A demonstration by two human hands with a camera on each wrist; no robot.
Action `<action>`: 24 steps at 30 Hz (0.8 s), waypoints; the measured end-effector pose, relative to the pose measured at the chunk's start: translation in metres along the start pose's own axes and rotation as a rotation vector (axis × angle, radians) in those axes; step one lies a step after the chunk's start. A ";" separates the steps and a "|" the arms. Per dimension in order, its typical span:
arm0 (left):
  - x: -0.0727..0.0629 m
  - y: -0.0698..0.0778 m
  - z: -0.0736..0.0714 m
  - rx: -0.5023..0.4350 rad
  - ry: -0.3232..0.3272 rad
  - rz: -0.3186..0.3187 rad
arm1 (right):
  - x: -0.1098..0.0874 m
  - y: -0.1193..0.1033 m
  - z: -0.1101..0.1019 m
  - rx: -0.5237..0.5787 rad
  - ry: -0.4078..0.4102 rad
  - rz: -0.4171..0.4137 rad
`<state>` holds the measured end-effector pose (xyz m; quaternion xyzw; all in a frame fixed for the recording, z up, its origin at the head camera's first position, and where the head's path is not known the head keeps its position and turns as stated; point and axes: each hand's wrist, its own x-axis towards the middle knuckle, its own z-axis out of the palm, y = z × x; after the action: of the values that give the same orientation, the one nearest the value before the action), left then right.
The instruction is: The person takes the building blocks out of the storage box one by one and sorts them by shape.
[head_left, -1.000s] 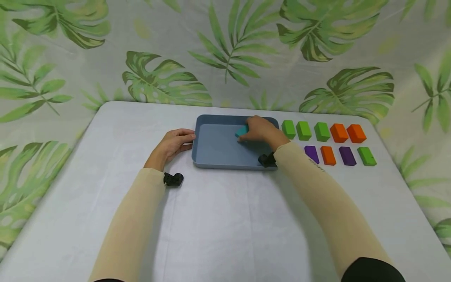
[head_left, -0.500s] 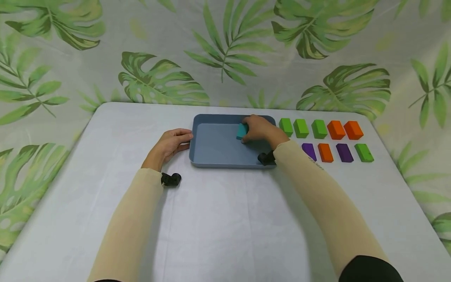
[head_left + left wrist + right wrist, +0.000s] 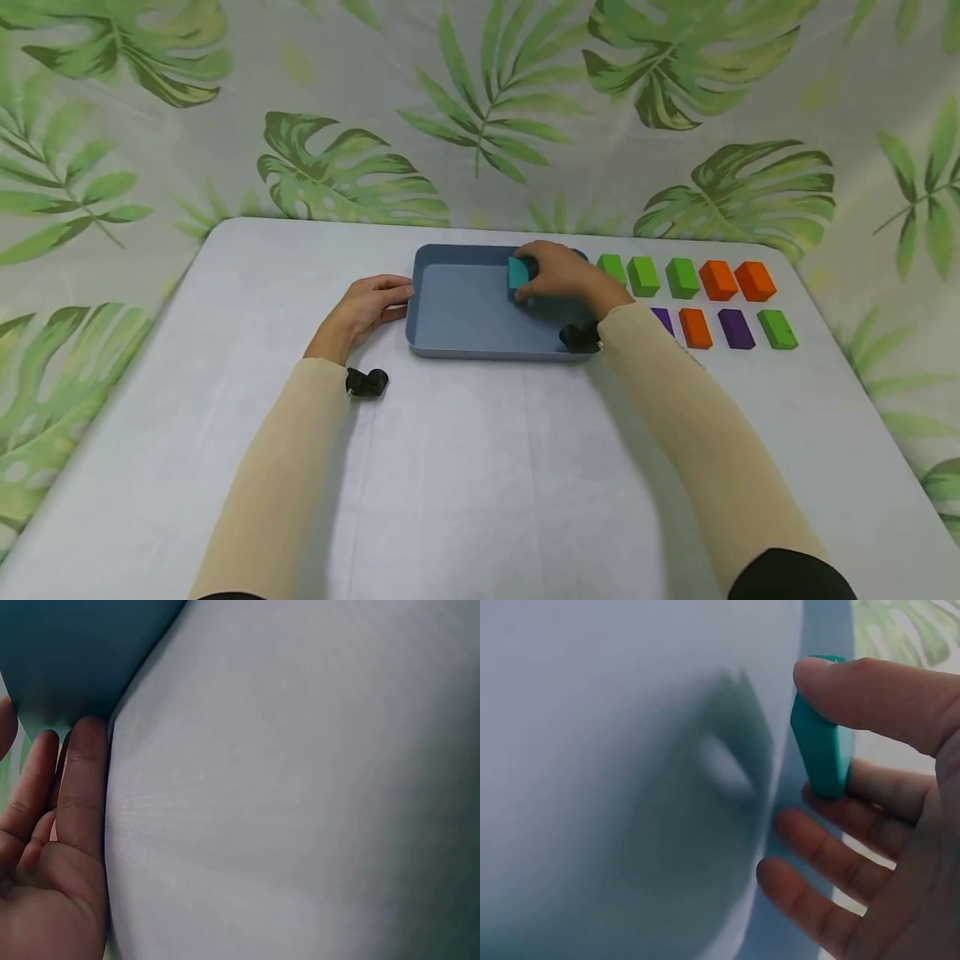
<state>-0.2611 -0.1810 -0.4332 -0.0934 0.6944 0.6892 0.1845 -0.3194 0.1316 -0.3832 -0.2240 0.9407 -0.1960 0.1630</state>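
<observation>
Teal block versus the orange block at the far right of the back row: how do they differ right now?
The teal block is pinched in the right hand over the blue tray; the orange block lies untouched on the table. The teal one is alone at the tray; the orange one sits in a row beside another orange block. Colour differs. Both look like similar small blocks.

The scene is lit evenly and brightly from above. Soft shadows are cast beneath the arms. Both wrist views are blurred at close range.
</observation>
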 end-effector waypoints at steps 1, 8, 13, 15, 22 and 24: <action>0.000 0.000 0.000 -0.002 0.005 0.001 | -0.001 0.000 -0.002 0.010 0.010 -0.006; 0.000 -0.003 0.000 -0.001 -0.004 0.003 | -0.023 -0.003 -0.016 0.141 0.050 -0.059; 0.000 -0.003 0.001 -0.001 -0.004 0.002 | -0.053 -0.005 -0.026 0.173 0.104 -0.116; -0.001 -0.001 0.000 0.003 -0.002 0.004 | -0.064 -0.004 -0.028 0.180 0.129 -0.125; 0.000 0.000 0.000 0.010 -0.008 -0.003 | -0.098 0.006 -0.032 0.167 0.170 -0.115; 0.001 0.000 0.000 0.014 -0.009 0.003 | -0.106 0.010 -0.033 0.179 0.173 -0.106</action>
<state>-0.2619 -0.1809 -0.4339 -0.0882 0.6986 0.6850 0.1872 -0.2464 0.2006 -0.3359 -0.2403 0.9169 -0.3059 0.0897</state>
